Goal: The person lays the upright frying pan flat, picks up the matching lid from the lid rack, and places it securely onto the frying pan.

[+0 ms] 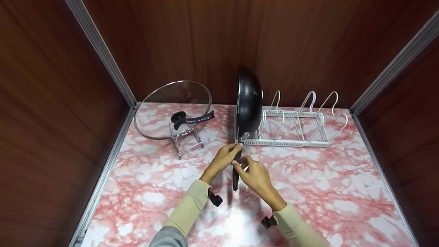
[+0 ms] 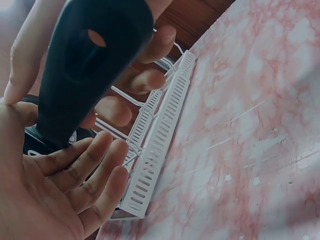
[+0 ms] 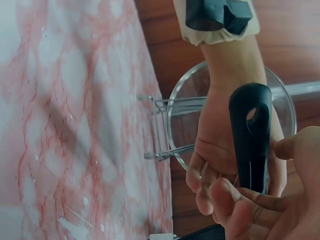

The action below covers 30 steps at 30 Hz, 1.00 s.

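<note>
A black frying pan [image 1: 249, 103] stands on its edge at the left end of the white wire rack [image 1: 284, 143], its dark handle [image 1: 236, 176] pointing toward me. My left hand [image 1: 223, 158] holds the handle close to the pan body, thumb on one side and fingers on the other. Farther back along the handle, my right hand [image 1: 255, 175] grips it between thumb and bent fingers. The handle's hanging hole end [image 3: 252, 115] sticks out free of both hands in the right wrist view. In the left wrist view, the left fingers [image 2: 82, 185] lie below the handle.
Left of the pan, a glass lid [image 1: 137, 118] with a black knob and handle piece [image 1: 195, 120] leans upright in a small chrome stand [image 1: 190, 148]. White wire loops [image 1: 310, 99] rise from the rack. Brown wood-pattern walls [image 1: 178, 41] enclose the pink marbled table [image 1: 308, 195].
</note>
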Motion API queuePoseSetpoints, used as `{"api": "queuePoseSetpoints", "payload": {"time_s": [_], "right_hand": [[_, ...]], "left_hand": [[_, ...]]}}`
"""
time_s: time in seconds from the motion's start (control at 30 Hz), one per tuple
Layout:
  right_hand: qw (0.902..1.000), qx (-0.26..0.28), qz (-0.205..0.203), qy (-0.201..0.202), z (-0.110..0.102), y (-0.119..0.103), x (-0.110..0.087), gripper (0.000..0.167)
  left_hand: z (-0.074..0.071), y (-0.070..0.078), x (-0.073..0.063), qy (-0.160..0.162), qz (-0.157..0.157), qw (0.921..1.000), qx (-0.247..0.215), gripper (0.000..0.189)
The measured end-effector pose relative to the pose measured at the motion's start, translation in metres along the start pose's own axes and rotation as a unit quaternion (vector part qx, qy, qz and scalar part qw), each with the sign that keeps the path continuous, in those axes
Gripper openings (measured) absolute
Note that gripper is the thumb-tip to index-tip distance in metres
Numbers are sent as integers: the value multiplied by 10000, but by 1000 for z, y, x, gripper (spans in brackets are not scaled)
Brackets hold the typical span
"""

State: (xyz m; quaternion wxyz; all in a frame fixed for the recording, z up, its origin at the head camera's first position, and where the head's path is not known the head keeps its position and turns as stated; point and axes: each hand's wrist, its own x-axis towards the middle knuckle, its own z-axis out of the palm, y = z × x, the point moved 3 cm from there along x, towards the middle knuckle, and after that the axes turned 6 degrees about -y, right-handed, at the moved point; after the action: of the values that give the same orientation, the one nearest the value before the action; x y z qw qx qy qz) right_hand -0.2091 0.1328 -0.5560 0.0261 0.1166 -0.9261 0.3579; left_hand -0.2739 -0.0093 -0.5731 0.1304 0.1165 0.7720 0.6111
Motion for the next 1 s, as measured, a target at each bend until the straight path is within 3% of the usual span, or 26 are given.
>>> {"api": "queuePoseSetpoints", "payload": {"time_s": [0.17, 0.33, 0.53, 0.7, 1.0], "right_hand": [[9998, 115, 122, -116, 6, -3, -2, 31], [9992, 175, 305, -167, 10, -6, -3, 30], [9984, 340, 423, -126, 13, -6, -5, 46], [9961, 720, 501, -139, 17, -6, -6, 33], [9761, 1887, 1026, -338, 22, -6, -7, 31]], "left_hand": [[4, -2, 1, -128, -15, 9981, -608, 44], [9, -4, 3, -355, -118, 9905, -1322, 38], [11, -4, 3, -559, -248, 9828, -1741, 28], [12, -4, 2, -615, -326, 9758, -2071, 22], [15, -2, 4, -578, -387, 9615, -2658, 13]]}}
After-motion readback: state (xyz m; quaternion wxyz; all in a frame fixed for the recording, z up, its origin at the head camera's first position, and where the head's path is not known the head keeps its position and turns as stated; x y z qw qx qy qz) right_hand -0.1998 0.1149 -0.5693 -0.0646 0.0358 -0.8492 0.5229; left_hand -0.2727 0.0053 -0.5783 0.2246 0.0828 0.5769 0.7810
